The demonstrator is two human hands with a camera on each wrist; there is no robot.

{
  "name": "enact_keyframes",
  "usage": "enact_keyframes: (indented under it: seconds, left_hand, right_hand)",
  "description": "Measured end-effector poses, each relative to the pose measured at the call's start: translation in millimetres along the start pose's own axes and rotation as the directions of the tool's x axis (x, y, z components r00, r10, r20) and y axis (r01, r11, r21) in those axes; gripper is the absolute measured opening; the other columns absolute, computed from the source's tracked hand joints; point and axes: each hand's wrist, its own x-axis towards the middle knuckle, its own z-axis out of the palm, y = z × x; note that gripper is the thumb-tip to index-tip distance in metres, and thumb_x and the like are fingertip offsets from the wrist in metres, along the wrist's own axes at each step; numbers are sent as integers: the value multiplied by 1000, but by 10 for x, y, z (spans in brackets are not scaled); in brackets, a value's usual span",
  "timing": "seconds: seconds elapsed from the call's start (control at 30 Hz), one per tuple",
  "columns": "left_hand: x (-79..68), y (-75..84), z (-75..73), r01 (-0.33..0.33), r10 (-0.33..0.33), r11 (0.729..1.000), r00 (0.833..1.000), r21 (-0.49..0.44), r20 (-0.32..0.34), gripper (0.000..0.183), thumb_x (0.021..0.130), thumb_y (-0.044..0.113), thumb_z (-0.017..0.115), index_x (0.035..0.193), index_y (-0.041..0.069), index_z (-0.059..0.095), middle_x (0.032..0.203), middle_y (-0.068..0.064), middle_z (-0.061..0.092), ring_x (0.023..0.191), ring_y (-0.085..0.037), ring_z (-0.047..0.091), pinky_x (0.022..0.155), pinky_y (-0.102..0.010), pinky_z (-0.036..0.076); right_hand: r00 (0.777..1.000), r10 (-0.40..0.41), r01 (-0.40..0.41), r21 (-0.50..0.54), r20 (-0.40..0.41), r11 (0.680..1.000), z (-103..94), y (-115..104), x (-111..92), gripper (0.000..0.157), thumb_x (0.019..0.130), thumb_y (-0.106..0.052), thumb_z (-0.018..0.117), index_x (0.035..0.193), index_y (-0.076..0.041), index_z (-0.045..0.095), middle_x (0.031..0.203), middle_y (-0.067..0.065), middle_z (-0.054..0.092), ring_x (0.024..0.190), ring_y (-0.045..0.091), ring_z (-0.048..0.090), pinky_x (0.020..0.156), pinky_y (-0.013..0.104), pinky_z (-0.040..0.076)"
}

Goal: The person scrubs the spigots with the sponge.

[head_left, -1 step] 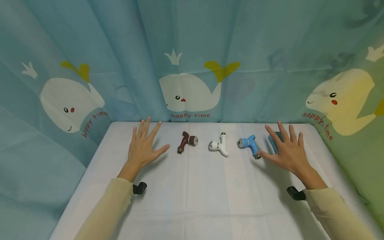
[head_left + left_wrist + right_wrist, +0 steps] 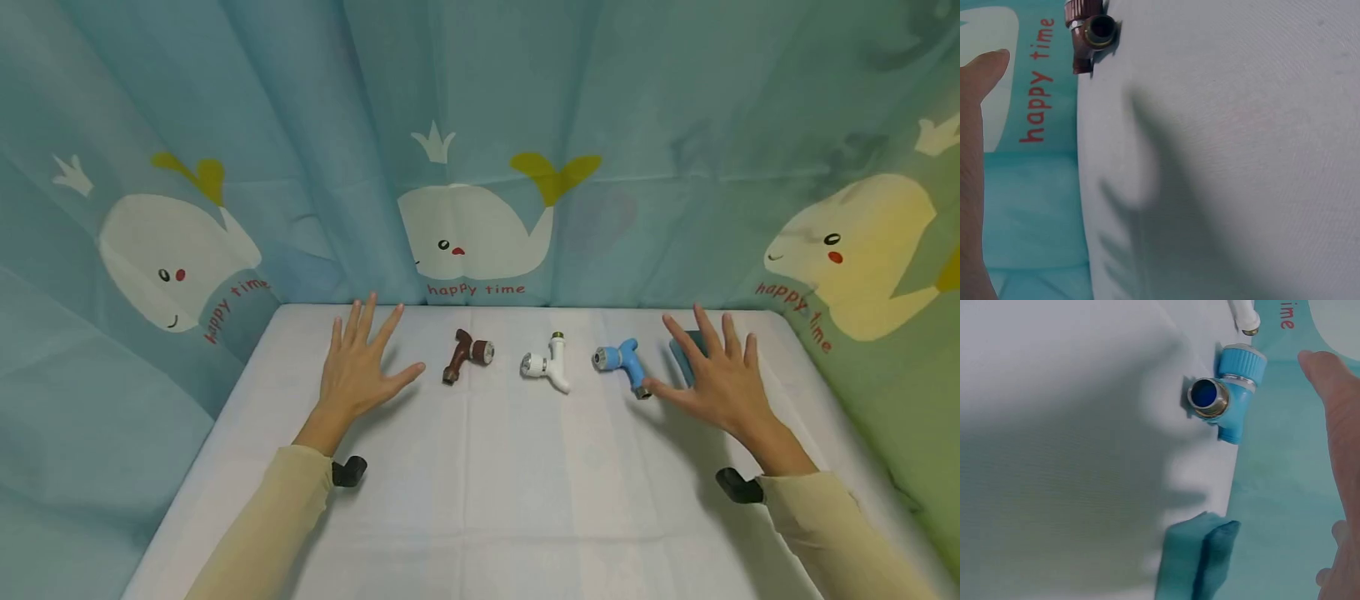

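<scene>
My left hand [image 2: 356,367] is spread over the left side of the table, holding nothing. A brown faucet [image 2: 468,356] lies to its right; in the left wrist view its threaded end points at the camera. Mid-table lies a white faucet [image 2: 553,364] with a brass-coloured threaded tip. My right hand [image 2: 718,379], fingers also spread and free of any object, hovers at the right. Its thumb tip overlaps the metal end of a blue faucet [image 2: 622,357] in the head view. Behind these fingers sits a teal block-shaped item [image 2: 1194,556], partly hidden in the head view.
White cloth covers the table [image 2: 517,492]. Blue-green curtains [image 2: 322,208] printed with whales rise along the back and sides. A black wrist mount [image 2: 349,472] sits at the left sleeve and another black mount [image 2: 740,486] at the right.
</scene>
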Motion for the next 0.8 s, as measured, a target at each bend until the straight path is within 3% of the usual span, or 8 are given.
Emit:
enact_keyframes:
  seconds: [0.2, 0.4, 0.57, 0.67, 0.8]
  left_hand:
    - [-7, -11, 25, -7, 7, 1000, 1000, 5, -9, 98, 83, 69, 66, 164, 26, 30, 171, -15, 11, 158, -34, 3, 121, -68, 10]
    - [-31, -10, 8, 28, -29, 999, 999, 23, 27, 99, 85, 72, 63, 165, 29, 25, 173, -10, 3, 158, -32, -2, 123, -64, 4]
    - [-59, -20, 0, 30, -30, 999, 999, 18, 18, 99, 85, 70, 64, 165, 28, 25, 173, -10, 2, 158, -33, 0, 123, -64, 4]
    - [-68, -21, 4, 23, -23, 1000, 1000, 7, 8, 98, 85, 69, 65, 164, 27, 27, 172, -11, 5, 158, -34, 2, 122, -65, 5]
    - [-75, -27, 8, 11, -11, 1000, 1000, -1, -6, 97, 85, 67, 67, 164, 26, 29, 172, -14, 9, 158, -35, 4, 122, -67, 7]
  right_hand:
    - [1000, 19, -19, 13, -4, 1000, 13, 24, -63, 105, 77, -63, 79, 163, -29, 29, 167, 23, 19, 146, 63, 13, 110, 83, 5]
    - [999, 36, -36, 23, -4, 999, 20, 70, -117, 104, 79, -62, 78, 164, -29, 27, 167, 24, 18, 145, 65, 14, 109, 83, 6]
    - [999, 44, -44, 24, 0, 999, 13, 132, -126, 104, 79, -61, 79, 164, -28, 28, 165, 26, 20, 141, 68, 17, 107, 84, 13]
    - [997, 55, -56, 34, 49, 998, -50, 222, -66, 101, 83, -57, 78, 164, -25, 27, 163, 31, 21, 135, 73, 22, 101, 84, 23]
    - [971, 74, -95, 85, 228, 992, -192, 388, 129, 97, 91, -52, 74, 165, -19, 21, 159, 41, 16, 119, 79, 34, 85, 86, 36]
